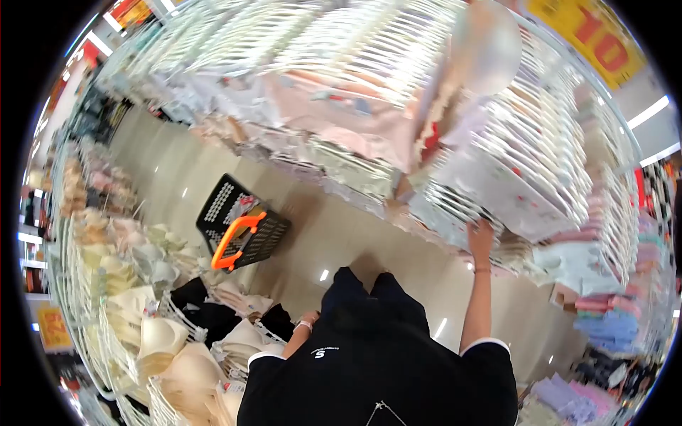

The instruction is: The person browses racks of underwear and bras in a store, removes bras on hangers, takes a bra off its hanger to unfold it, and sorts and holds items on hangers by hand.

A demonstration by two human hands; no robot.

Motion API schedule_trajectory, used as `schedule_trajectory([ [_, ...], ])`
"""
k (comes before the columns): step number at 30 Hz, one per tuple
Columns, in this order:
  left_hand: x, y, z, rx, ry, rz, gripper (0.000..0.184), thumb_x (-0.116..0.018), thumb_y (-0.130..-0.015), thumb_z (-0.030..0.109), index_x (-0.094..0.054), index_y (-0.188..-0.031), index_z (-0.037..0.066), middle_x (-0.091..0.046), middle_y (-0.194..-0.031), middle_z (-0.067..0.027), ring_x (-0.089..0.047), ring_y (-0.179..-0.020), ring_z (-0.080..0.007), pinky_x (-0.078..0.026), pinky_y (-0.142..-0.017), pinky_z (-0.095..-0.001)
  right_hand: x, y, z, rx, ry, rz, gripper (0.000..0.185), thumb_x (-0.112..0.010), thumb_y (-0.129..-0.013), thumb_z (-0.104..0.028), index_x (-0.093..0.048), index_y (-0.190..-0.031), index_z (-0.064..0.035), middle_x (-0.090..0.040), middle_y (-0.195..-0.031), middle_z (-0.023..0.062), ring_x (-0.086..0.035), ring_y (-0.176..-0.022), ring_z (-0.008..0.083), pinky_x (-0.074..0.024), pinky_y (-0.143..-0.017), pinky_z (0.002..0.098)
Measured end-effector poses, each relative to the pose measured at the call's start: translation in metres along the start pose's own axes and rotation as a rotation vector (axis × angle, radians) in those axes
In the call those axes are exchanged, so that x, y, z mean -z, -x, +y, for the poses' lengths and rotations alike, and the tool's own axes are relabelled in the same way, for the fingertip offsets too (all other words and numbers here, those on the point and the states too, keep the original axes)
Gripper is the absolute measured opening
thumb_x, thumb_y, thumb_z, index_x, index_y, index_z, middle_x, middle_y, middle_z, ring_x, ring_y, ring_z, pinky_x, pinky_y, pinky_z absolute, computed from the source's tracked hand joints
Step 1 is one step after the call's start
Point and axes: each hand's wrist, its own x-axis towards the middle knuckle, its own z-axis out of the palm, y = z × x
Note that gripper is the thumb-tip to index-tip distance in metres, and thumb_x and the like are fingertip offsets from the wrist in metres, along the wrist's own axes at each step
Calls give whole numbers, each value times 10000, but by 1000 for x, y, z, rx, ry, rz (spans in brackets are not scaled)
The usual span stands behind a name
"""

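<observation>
My right hand reaches out to the lower row of a clothes rack, its fingers curled over the end of a row of white hangers with pale printed garments on them. Which hanger the fingers grip is too small to make out. Just above that hand hang white garments with small red prints. My left hand, with a white band at the wrist, is low by my thigh, beside a rack of bras. Its fingers are too small and partly hidden to read.
A black shopping basket with an orange handle stands on the shiny floor to the front left, a small item inside. Pink garments fill the rack ahead. Folded clothes lie at right. A yellow price sign hangs above.
</observation>
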Motion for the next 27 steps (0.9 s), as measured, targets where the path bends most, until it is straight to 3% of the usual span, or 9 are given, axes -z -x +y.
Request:
schedule_trajectory([
  [3, 57, 50, 26, 129, 132, 53, 364, -508, -782, 329, -671, -997, 83, -624, -1047, -190, -593, -992, -345, -466, -844, -405, 20, 30, -36, -224, 126, 177, 334, -596, -791, -150, -581, -1086, 4, -505, -1175, 218, -436, -1137, 362, -358, -960, 435],
  [6, 84, 40, 17, 230, 501, 13, 357, -489, -788, 299, -670, -970, 49, -618, -1041, -211, -598, -984, -340, -469, -834, -407, 4, 63, -59, -340, 193, 368, 289, -486, -774, -82, -602, -1016, 27, -488, -1151, 256, -453, -1072, 389, -369, -922, 450],
  [8, 103, 34, 7, 226, 584, 21, 347, -465, -792, 259, -667, -951, 25, -617, -1033, -222, -600, -975, -346, -470, -831, -412, -25, 78, -83, -496, 40, 231, 275, -494, -781, -98, -607, -996, 31, -479, -1156, 274, -461, -1040, 399, -374, -898, 460],
  [10, 116, 29, 5, 142, 426, 125, 330, -466, -799, 246, -649, -921, 0, -638, -944, -204, -614, -872, -345, -476, -773, -413, -75, 100, -90, -278, 107, 60, 239, -516, -777, -101, -625, -939, 38, -562, -1030, 255, -534, -913, 361, -423, -817, 445],
  [11, 118, 17, -2, 100, 328, 194, 325, -482, -806, 260, -633, -901, -12, -658, -864, -182, -628, -777, -336, -482, -717, -412, -104, 108, -93, -324, -33, -117, 223, -527, -776, -106, -631, -908, 41, -595, -946, 234, -560, -850, 341, -442, -777, 428],
  [14, 137, 6, -4, -6, 305, 338, 341, -464, -792, 241, -633, -970, 4, -625, -975, -216, -597, -910, -377, -464, -811, -425, -175, 124, -119, -256, -286, -504, 202, -547, -788, -124, -642, -846, 44, -647, -741, 155, -613, -675, 258, -483, -649, 361],
  [20, 155, 45, -14, 176, 619, 481, 344, -478, -768, 212, -646, -1004, 26, -602, -1060, -210, -570, -991, -378, -457, -864, -414, -251, 74, -246, -53, -475, -1358, 177, -538, -853, -117, -623, -936, 13, -646, -784, 99, -617, -640, 176, -481, -557, 285],
  [24, 121, 49, -46, 369, 597, 363, 337, -486, -758, 217, -664, -979, 35, -600, -1082, -202, -563, -1028, -361, -451, -877, -402, -305, 16, -325, 562, -103, -1247, 233, -558, -854, -177, -620, -930, 33, -651, -769, 104, -614, -629, 150, -483, -576, 284],
  [27, 82, 49, -63, 503, 599, 342, 313, -493, -755, 202, -673, -949, 33, -619, -1027, -200, -589, -966, -364, -474, -825, -405, -345, -20, -388, 725, -88, -1248, 268, -564, -849, -206, -619, -943, 39, -648, -751, 105, -608, -623, 136, -485, -589, 283],
])
